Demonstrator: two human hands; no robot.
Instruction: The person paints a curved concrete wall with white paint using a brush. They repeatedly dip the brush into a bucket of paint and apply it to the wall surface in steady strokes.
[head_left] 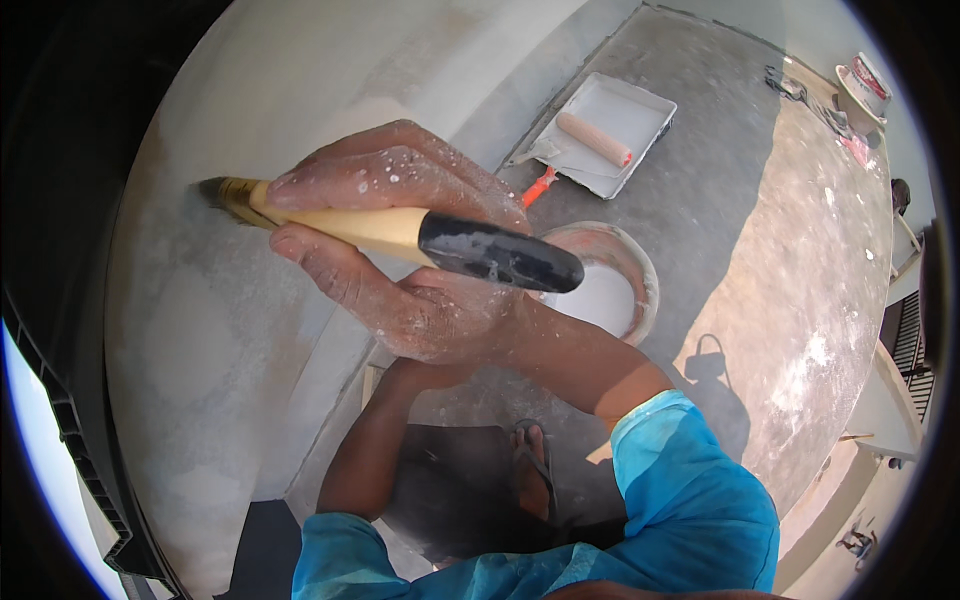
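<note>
Right hand (430,185) pinches paintbrush (390,228) between thumb and fingers, bristles (214,191) at or near pale wall (200,310), contact unclear. Left hand hidden, can't tell its state. Brushing step, probably; next move likely calls for light, steady bristle pressure.

A pale paint tray (625,112) is set down on the grey concrete floor (715,190), which is lit by sun toward the right. A pinkish paint roller (595,138) is laid in it, and an orange handle (539,188) is seen at its near edge. Farther right, a white tub (858,106) is topped by a red-and-white item (870,74). A dark barred grille (911,340) is glimpsed near the rim.
</note>
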